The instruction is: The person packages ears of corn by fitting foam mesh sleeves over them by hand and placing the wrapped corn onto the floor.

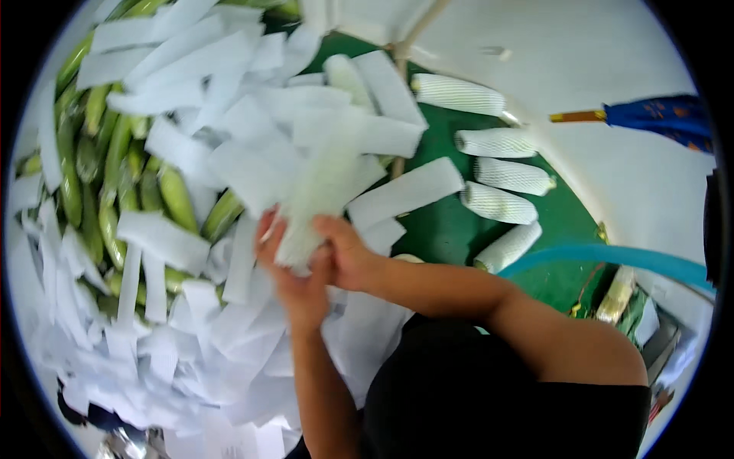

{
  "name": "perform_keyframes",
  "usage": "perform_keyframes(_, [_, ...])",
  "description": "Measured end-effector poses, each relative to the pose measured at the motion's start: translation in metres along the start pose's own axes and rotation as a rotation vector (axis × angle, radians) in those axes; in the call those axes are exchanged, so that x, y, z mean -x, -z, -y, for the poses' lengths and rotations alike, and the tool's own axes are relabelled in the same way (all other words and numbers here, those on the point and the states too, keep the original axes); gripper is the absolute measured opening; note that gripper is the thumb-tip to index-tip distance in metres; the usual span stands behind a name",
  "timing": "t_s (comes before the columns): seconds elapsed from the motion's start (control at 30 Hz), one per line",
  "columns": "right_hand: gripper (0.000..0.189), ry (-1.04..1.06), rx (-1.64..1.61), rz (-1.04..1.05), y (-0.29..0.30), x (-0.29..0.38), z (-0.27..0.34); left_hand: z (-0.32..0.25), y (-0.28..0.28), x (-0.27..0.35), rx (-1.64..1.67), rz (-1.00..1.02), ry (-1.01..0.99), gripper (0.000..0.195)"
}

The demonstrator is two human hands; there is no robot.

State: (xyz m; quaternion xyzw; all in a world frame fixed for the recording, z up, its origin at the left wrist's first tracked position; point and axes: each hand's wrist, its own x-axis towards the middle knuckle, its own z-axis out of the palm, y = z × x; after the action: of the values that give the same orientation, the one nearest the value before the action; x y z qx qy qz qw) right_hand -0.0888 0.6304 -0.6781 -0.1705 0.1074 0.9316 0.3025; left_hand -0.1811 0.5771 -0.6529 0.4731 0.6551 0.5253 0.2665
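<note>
Both hands hold a long pale-green vegetable in a white foam net sleeve [321, 189], which looks blurred. My left hand [295, 275] cups its near end from below and the left. From the right, my right hand [344, 249] grips the same end, thumb and fingers against the netting. Flat white foam net sleeves [252, 126] lie loose beneath and around the hands. To the left, long green vegetables [117, 172], some shiny as if in clear film, show between the sleeves.
Several sleeved vegetables [499, 203] lie in a column on the green surface [436, 229] to the right. A teal hose-like band [608, 252] curves by my right arm. A blue folded umbrella [654, 120] lies beyond on a pale surface. A thin brown pole [401, 54] stands at the back.
</note>
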Motion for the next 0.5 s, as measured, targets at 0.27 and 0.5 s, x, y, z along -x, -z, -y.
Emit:
perform_keyframes(0.27, [0.050,0.784,-0.004,0.031,-0.019,0.027,0.099,0.020,0.007,-0.026,-0.052,-0.109,0.287,0.038])
perform_keyframes(0.5, [0.058,0.500,1.698,-0.234,0.024,-0.032,0.047,0.101,0.012,-0.059,-0.111,0.012,0.527,0.077])
